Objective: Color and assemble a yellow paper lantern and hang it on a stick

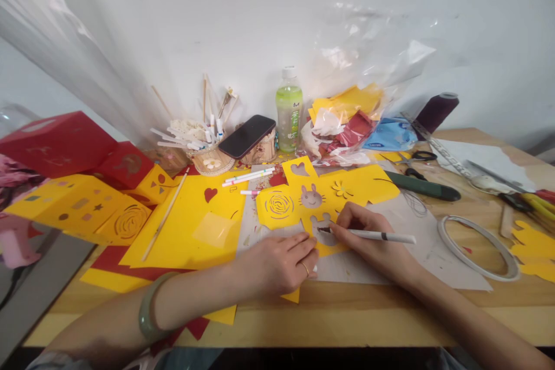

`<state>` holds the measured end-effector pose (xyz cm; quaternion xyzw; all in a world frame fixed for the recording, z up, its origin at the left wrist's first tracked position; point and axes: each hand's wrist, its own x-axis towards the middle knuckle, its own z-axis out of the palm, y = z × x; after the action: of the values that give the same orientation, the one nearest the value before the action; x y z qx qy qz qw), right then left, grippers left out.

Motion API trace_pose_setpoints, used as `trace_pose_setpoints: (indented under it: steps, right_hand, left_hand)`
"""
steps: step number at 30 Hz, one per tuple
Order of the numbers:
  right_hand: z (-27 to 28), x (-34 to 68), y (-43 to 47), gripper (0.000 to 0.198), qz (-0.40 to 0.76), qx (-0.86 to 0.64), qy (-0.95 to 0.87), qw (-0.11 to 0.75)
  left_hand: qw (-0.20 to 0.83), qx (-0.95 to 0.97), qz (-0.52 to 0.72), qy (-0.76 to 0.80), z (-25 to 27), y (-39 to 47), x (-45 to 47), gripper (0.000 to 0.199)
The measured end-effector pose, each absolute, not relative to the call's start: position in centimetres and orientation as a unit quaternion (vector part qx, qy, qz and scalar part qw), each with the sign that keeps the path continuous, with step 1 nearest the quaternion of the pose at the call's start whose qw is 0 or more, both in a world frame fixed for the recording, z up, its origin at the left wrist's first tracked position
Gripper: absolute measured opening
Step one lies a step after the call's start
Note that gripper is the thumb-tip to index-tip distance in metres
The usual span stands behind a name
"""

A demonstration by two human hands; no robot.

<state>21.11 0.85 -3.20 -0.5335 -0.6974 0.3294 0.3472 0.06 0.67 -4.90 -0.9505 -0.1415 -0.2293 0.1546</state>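
Note:
A yellow paper cutout [327,188] lies on a grey-white sheet, with a heart, a rabbit face, a flower and curved slits cut through its panels. My right hand [368,240] grips a white marker pen [381,236], its dark tip at the bear-shaped opening in the lowest panel. My left hand [284,260] rests flat on the cutout's lower edge, fingers stretched out and close together. Something small and white shows beneath its fingers; I cannot make out what. A few white-barrelled markers [249,176] lie just beyond the cutout.
Red and yellow paper boxes [82,185] stand at left beside yellow sheets [182,237] with a thin stick. Behind are a phone [247,136], a green drink bottle [289,113] and a bag of scraps [347,121]. A tape roll [477,248] and scissors [422,156] lie right.

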Motion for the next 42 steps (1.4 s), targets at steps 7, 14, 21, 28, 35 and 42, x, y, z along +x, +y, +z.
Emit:
trace_pose_setpoints:
  steps: [7, 14, 21, 28, 35, 42]
  right_hand:
    - [-3.4, 21.4, 0.8, 0.024, 0.34, -0.529, -0.674, 0.388]
    - [-3.0, 21.9, 1.0, 0.032, 0.357, -0.563, -0.552, 0.502]
    - [-2.8, 21.7, 0.9, 0.024, 0.37, -0.544, -0.593, 0.464]
    - [-3.5, 21.8, 0.9, 0.024, 0.318, -0.554, -0.656, 0.402]
    - [-3.6, 21.8, 1.1, 0.023, 0.306, -0.554, -0.668, 0.391]
    - [-3.8, 21.7, 1.2, 0.024, 0.299, -0.556, -0.672, 0.387]
  left_hand:
    - [0.157, -0.952, -0.223, -0.141, -5.0, 0.7, 0.0, 0.026]
    - [0.159, -0.95, -0.232, -0.137, -4.8, 0.7, 0.0, 0.026]
    - [0.159, -0.948, -0.241, -0.136, -4.8, 0.6, 0.0, 0.025]
    - [0.155, -0.947, -0.245, -0.135, -4.9, 0.6, 0.1, 0.024]
    - [0.16, -0.945, -0.248, -0.137, -4.9, 0.6, 0.1, 0.025]
    - [0.152, -0.947, -0.247, -0.137, -5.0, 0.8, 0.0, 0.025]
